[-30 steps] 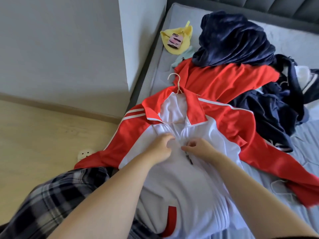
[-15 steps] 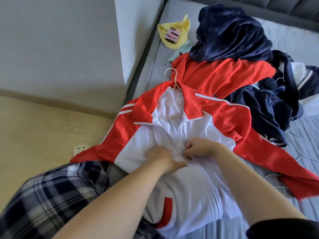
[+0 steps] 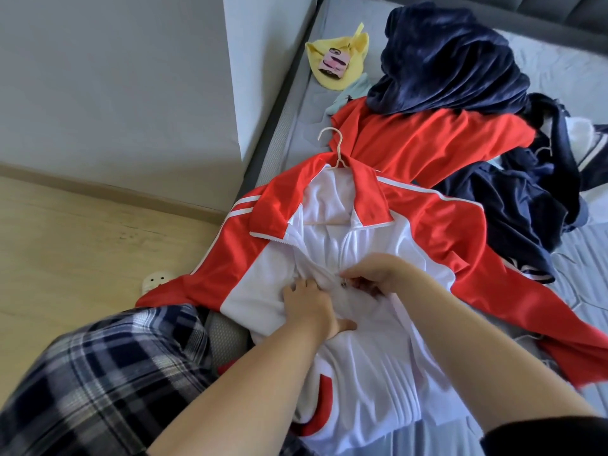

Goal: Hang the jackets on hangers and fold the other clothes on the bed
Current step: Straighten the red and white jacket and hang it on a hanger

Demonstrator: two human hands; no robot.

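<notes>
One jacket (image 3: pixel 362 373), red with a white front, lies nearest on the bed (image 3: pixel 579 255), its hem hanging over the edge by the person's plaid trouser leg (image 3: pixel 98 390). On its chest the two hands are close together, almost touching. The left hand (image 3: pixel 309 307) bears down on the white cloth with its fingers curled into a bunch of it, thumb stretched out to the side. The right hand (image 3: pixel 378 274) is closed in a pinch at the zip pull (image 3: pixel 343 284), though how firmly it has the small dark tab is hard to see. Below the hands the zip looks closed; above them the front lies open to the red collar. Past the collar the pale hook of a hanger (image 3: pixel 334 146) sticks out, so this jacket seems to be on its hanger and only needs zipping before it can be hung. Farther up the bed nothing looks sorted: a red garment (image 3: pixel 427 143) lies spread flat, a navy fleece (image 3: pixel 444 60) is heaped on it, more dark clothes (image 3: pixel 526 209) are crumpled to the right, and a small yellow piece (image 3: pixel 339 60) lies by the wall. By my reading the task is at an early stage, with most of the folding left.
</notes>
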